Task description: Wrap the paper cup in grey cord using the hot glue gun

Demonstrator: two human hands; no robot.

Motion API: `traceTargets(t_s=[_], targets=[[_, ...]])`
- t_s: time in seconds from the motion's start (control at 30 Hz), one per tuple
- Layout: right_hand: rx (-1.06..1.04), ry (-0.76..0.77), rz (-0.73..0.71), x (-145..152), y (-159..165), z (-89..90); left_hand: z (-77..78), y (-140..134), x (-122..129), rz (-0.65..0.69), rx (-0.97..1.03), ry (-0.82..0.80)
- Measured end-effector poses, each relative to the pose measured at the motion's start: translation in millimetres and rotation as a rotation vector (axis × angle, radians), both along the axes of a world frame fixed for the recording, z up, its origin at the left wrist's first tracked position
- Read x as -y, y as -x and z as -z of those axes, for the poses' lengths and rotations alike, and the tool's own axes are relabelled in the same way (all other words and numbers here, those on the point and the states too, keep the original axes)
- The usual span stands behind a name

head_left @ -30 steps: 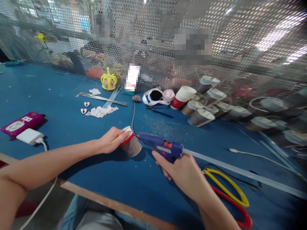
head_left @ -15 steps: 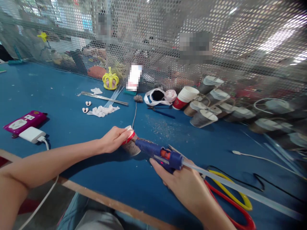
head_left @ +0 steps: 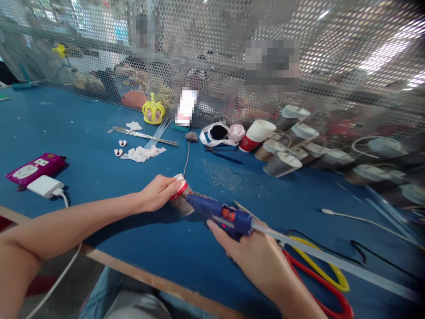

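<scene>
My left hand (head_left: 161,192) grips a paper cup (head_left: 183,206) tilted on its side, red and white near one end and wrapped in grey-brown cord over the rest. A strand of grey yarn (head_left: 187,159) runs from the cup to a small ball of yarn (head_left: 191,136). In my right hand (head_left: 247,248) is a blue glue gun (head_left: 212,208), its nozzle at the cup's side and a long clear glue stick (head_left: 318,255) sticking out of its back. Scissors with red and yellow handles (head_left: 327,266) lie partly under my right forearm.
Several cord-wrapped cups (head_left: 282,165) and a stack of paper cups (head_left: 257,135) stand at the right back. Pliers (head_left: 226,156), a yellow crown (head_left: 153,110) and white ribbon (head_left: 207,135) lie near the perforated screen (head_left: 212,53). A purple power bank-like block (head_left: 36,170) sits at left.
Both hands stay almost in place. The cup looks turned very slightly in my left hand, with the glue gun's nozzle still at its side.
</scene>
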State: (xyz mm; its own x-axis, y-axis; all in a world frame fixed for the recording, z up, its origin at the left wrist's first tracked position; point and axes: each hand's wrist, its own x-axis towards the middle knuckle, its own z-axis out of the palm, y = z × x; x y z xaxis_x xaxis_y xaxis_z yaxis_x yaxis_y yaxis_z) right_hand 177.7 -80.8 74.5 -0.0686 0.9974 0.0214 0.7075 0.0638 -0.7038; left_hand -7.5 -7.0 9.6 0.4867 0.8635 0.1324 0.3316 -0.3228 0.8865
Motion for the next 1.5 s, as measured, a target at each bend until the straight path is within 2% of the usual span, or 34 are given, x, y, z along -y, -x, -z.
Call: traceTargets(t_s=[0.1, 0.3, 0.6, 0.87, 1.2, 1.37, 1.5], targets=[[0.05, -0.028, 0.017, -3.6, -5.9, 0.1, 5.3, 1.4, -2.5, -0.04, -0.062, -0.056], [0.012, 0.153, 0.12, -9.7, -12.0, 13.0, 5.7, 2.9, -2.5, 0.013, -0.058, -0.078], [0.002, 0.156, 0.099, -15.4, -16.0, 26.9, 7.7, 2.7, -3.9, 0.01, -0.067, -0.091], [-0.075, 0.198, 0.061, -19.3, -11.8, 23.0, 12.6, 3.5, -4.0, 0.003, -0.015, -0.033], [-0.09, 0.205, 0.058, -23.7, -12.3, 27.7, 13.0, 2.5, -4.7, -0.002, -0.011, -0.07], [-0.294, 0.162, 0.06, -27.4, -22.4, 25.3, 12.7, 2.3, -3.5, 0.001, -0.019, -0.076], [-0.449, 0.05, 0.236, -44.4, -45.4, 22.3, 12.4, 2.7, -3.8, -0.007, -0.017, -0.083]])
